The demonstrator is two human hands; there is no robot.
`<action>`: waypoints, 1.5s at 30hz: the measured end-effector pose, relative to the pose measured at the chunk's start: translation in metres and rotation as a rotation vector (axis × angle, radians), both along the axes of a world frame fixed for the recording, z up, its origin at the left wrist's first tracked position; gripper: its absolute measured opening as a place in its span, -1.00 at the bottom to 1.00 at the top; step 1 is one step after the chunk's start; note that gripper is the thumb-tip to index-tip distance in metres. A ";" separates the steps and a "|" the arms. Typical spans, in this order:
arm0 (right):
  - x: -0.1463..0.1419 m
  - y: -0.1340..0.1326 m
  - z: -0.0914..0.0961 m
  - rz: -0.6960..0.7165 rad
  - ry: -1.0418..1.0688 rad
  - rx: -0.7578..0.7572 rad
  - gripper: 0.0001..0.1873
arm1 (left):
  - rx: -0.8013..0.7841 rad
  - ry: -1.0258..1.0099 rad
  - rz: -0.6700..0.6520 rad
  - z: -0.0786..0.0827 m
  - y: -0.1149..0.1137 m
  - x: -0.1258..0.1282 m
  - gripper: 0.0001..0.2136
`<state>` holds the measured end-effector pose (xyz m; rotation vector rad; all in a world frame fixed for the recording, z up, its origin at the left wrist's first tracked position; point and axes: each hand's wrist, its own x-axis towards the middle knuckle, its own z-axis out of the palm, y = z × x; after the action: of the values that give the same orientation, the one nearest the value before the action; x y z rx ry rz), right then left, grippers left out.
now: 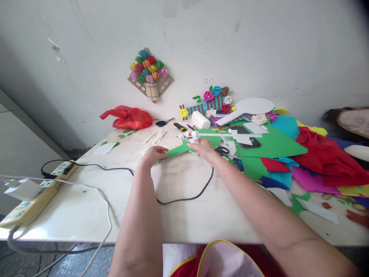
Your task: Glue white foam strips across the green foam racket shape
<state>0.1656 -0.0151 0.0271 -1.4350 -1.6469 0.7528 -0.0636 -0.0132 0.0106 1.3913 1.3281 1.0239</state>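
Observation:
My left hand point(155, 154) rests with its fingers closed on the near end of a green paper shape point(184, 148) lying on the pale table point(184, 209). My right hand point(203, 148) is wrapped round a white glue gun point(190, 135), which sits over the green shape's wider part. The gun's black cord point(198, 194) loops across the table towards me.
Heaped coloured paper and cloth point(300, 161) fill the right side, with black scissors point(221, 151) beside my right hand. A red plastic bag point(128, 117), blue scissors point(163, 123), a white roll point(201, 120) and paper flowers point(215, 100) lie at the back. A yellow power strip point(37, 192) sits left.

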 end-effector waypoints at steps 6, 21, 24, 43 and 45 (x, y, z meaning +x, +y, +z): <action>0.013 -0.002 -0.008 0.118 0.183 -0.219 -0.77 | -0.029 0.210 0.012 -0.003 0.004 -0.007 -0.83; 0.008 -0.011 -0.008 0.213 0.144 -0.287 -0.63 | -0.030 0.499 0.163 0.004 0.003 -0.005 -0.95; 0.006 -0.013 -0.007 0.211 0.126 -0.280 -0.62 | -0.033 0.501 0.167 0.004 0.004 -0.005 -0.94; -0.005 -0.011 -0.014 0.177 0.024 -0.270 -0.60 | -0.094 0.475 0.108 0.009 0.000 -0.002 -0.92; -0.008 -0.012 -0.013 0.179 0.029 -0.269 -0.61 | -0.094 0.459 0.111 0.011 -0.002 -0.001 -0.91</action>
<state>0.1579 -0.0266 0.0138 -1.4630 -1.7174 1.1275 -0.0645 -0.0152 0.0214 1.5513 1.7794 0.7227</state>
